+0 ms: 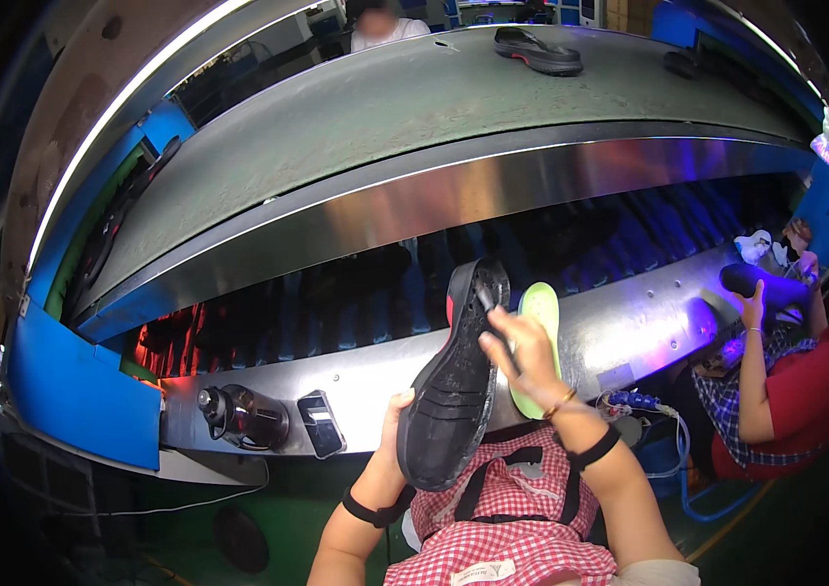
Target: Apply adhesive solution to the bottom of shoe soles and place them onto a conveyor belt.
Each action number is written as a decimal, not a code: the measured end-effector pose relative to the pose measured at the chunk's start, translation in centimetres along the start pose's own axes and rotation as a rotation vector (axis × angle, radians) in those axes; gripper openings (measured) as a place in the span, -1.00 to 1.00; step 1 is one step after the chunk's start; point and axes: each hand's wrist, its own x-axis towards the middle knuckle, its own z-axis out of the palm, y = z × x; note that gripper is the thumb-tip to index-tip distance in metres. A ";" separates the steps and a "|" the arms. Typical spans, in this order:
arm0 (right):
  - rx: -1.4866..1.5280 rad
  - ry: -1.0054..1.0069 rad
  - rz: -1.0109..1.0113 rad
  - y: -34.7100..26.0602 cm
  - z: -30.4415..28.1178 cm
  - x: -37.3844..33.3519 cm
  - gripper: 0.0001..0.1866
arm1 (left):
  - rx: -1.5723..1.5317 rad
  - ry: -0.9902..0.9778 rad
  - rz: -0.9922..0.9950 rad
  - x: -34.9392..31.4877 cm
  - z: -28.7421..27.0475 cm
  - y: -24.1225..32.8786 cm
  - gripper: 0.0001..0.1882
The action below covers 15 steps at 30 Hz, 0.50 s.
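We hold the sole (446,405) tilted above the front edge of the worktop (602,332), its broad end toward us and its inner face up, a red patch showing on its left side. Our left grip (395,427) is closed on the sole's left edge, thumb in sight, the other fingers hidden beneath. Our right grip (529,354) is closed around a dark tool (486,295), whose tip meets the narrow end of the sole; we cannot tell its exact kind.

Just right of the sole, partly behind our right grip, a green insole (545,305) lies on the worktop. To the left we see a phone (320,424) lying flat, and beside it a dark jug (256,418). Beyond the metal wall we see a belt (365,146) carrying another black sole (538,53). At our right, a co-worker in red (805,396) holds a dark piece (776,290) under violet light
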 end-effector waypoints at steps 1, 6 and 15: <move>-0.050 -0.059 -0.024 -1.4 0.2 -0.9 -0.67 | 0.022 -0.001 0.003 0.1 -0.2 0.0 -0.30; 0.042 -0.201 -0.168 -7.9 0.8 -5.7 -0.57 | 0.068 0.016 0.095 0.5 -1.9 1.4 -0.35; 0.603 -0.516 0.001 -8.3 -3.9 -5.4 -0.75 | -0.069 0.006 0.044 -0.3 -2.2 2.0 -0.32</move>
